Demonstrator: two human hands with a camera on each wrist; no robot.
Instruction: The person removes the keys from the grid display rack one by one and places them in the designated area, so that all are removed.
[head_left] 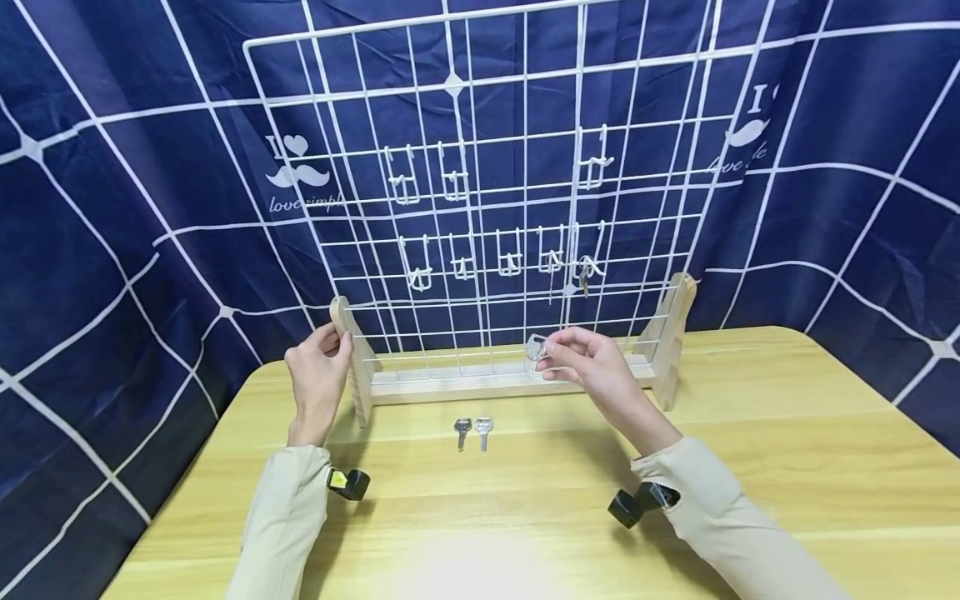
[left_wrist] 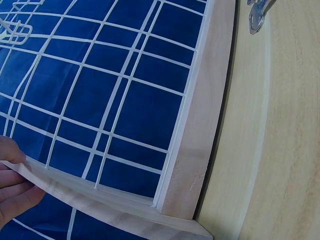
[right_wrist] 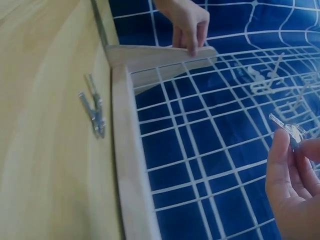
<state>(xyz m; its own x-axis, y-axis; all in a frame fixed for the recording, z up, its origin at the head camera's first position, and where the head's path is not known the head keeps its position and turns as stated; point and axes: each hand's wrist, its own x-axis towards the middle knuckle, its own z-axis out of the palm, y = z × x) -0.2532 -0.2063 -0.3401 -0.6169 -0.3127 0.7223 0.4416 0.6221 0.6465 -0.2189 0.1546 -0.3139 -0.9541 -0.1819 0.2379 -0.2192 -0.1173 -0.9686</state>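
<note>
My right hand (head_left: 592,362) pinches a silver key (head_left: 536,347) between thumb and fingers, in front of the lower part of a white wire grid (head_left: 502,196). In the right wrist view the key (right_wrist: 294,131) shows above the fingertips. My left hand (head_left: 318,375) grips the top of the left wooden upright (head_left: 358,358) of the grid's stand, the thumb on one side and fingers on the other. Two more keys, a darker one (head_left: 462,432) and a bright one (head_left: 483,432), lie side by side on the table before the stand.
White hooks hang on the grid in two rows, an upper hook (head_left: 594,167) among them. Thin keys hang from two lower-right hooks, one a brownish key (head_left: 584,282). A wooden base bar (head_left: 450,387) joins the uprights on the wooden table (head_left: 750,417). Dark blue cloth (head_left: 112,208) surrounds it.
</note>
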